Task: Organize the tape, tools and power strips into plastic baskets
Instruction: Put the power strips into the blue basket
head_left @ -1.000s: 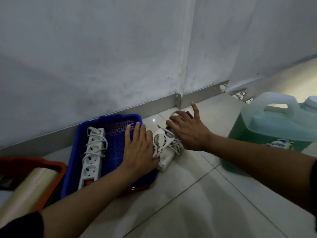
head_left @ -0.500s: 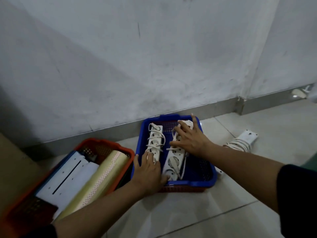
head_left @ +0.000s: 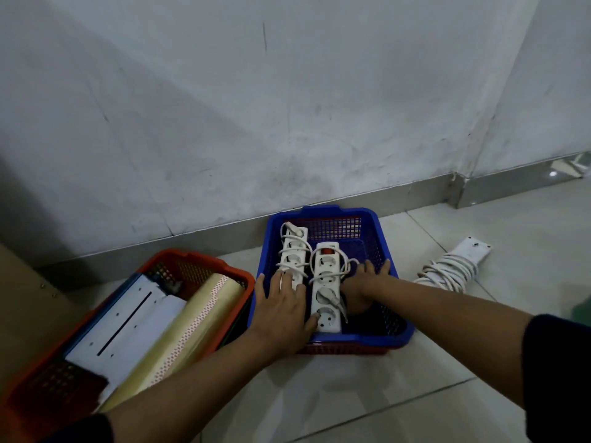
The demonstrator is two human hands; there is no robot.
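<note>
The left hand (head_left: pixel 283 306) lies flat with fingers straight and spread over the near end of a white power strip (head_left: pixel 292 255) in the blue basket (head_left: pixel 388 260), its thumb touching a second power strip (head_left: pixel 326 290) just to its right. The right hand (head_left: pixel 364 282) sits inside the basket just right of that second strip, fingers extended toward the far wall; whether it touches the strip is unclear. A third cord-wrapped power strip (head_left: pixel 454 268) lies on the floor, right of the right hand. Left of the left hand, the orange basket (head_left: pixel 198 260) holds a tape roll (head_left: pixel 192 324).
</note>
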